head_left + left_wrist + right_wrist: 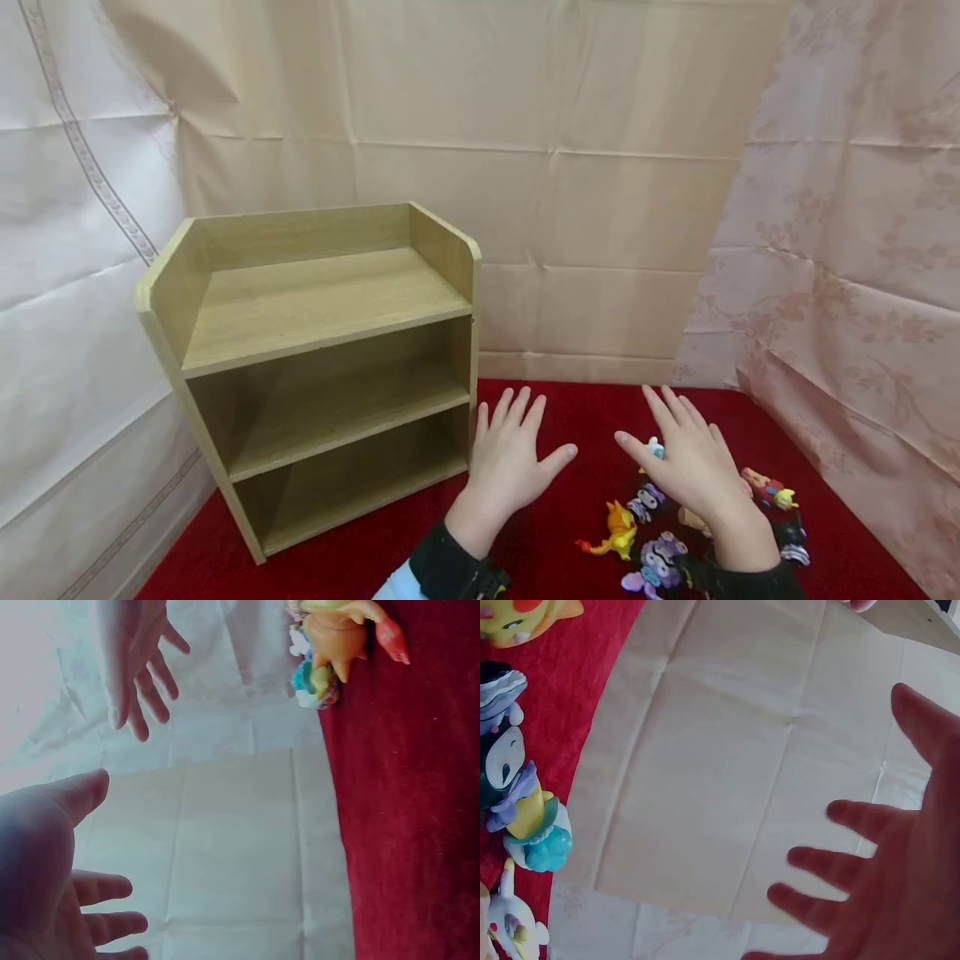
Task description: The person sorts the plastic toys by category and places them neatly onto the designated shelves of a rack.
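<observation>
My left hand (510, 462) is held palm down with fingers spread, close to the right side of the wooden shelf (330, 342). Fingers likewise spread, my right hand (693, 467) hovers over a group of small toy figures and hides part of them. Neither hand holds anything. Around the right hand lie an orange-yellow dragon-like figure (618, 531), a purple figure (660, 560), a small black-and-purple figure (646, 500), a red-and-yellow figure (768, 489) and a black figure (792, 537). A teal-and-white figure (544, 840) shows in the right wrist view.
The wooden shelf has a railed top and two compartments below, with nothing on its boards. A red cloth (558, 533) covers the table. Beige cloth (585, 208) hangs behind, white cloth (82, 317) at left and floral cloth (862, 275) at right.
</observation>
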Motion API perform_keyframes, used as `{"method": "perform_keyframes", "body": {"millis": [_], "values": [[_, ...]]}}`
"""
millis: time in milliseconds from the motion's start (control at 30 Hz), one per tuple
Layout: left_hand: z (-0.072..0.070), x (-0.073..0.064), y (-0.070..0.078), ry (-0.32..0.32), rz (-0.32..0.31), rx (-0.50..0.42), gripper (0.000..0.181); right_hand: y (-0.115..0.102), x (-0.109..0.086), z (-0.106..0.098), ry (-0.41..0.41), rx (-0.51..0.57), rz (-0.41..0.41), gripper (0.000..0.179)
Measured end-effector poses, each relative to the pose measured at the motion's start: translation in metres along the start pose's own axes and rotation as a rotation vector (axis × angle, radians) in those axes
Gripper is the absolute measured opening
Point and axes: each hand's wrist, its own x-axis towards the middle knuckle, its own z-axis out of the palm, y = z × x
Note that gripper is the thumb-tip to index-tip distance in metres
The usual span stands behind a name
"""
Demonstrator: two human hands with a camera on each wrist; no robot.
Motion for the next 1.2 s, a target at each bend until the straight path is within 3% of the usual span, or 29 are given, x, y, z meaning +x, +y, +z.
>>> {"method": "perform_keyframes", "body": {"millis": [267, 433, 600, 733, 933, 1200], "values": [[-0.016, -0.005, 0.000, 0.100, 0.024, -0.040, 0.072, -0.007, -0.003, -0.002, 0.200, 0.063, -0.103, 0.080], [-0.023, -0.008, 0.001, 0.153, 0.043, -0.082, 0.065, -0.012, -0.007, -0.004, 0.260, 0.113, -0.138, 0.078], [-0.032, -0.010, 0.000, 0.246, 0.059, -0.154, 0.057, -0.017, -0.007, -0.006, 0.305, 0.183, -0.172, 0.077], [-0.037, -0.012, -0.001, 0.315, 0.072, -0.201, 0.052, -0.023, -0.005, -0.007, 0.323, 0.235, -0.201, 0.077], [-0.042, -0.012, -0.003, 0.352, 0.071, -0.243, 0.048, -0.028, -0.001, -0.006, 0.329, 0.319, -0.232, 0.076], [-0.046, -0.017, -0.012, 0.412, 0.127, -0.197, 0.044, -0.035, -0.002, -0.001, 0.235, 0.414, -0.207, 0.077]]}}
